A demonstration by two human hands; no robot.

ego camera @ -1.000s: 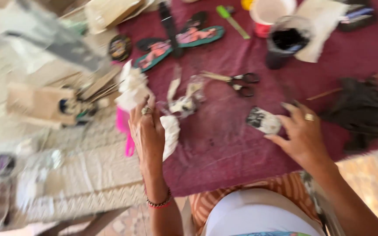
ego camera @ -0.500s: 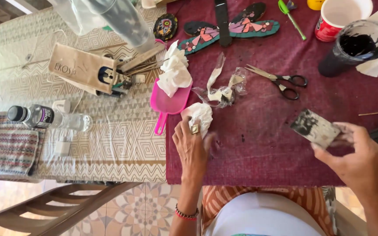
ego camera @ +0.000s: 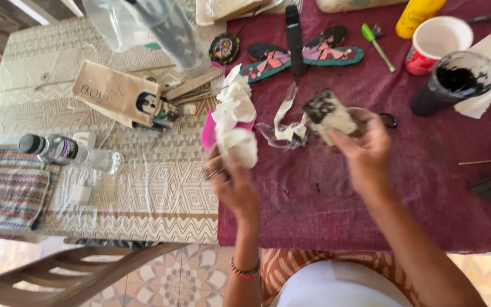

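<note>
My left hand is raised above the table's front edge and grips a crumpled white tissue. My right hand holds a small rectangular tile, pale with black smears, lifted over the maroon cloth. The two hands are close together, the tile just right of the tissue. A second wad of white tissue lies on a pink scoop behind my left hand. Crumpled clear wrapping lies between the hands.
A painted dragonfly-shaped piece lies at the back, with a green pen, a red cup and a black-stained cup. A clear bottle, a tan pouch and a woven cloth lie left. Scissors peek behind my right hand.
My left hand lifted the tissue off the cloth. My right hand carried the tile leftward and up, from the right side to beside the tissue, covering the scissors.
</note>
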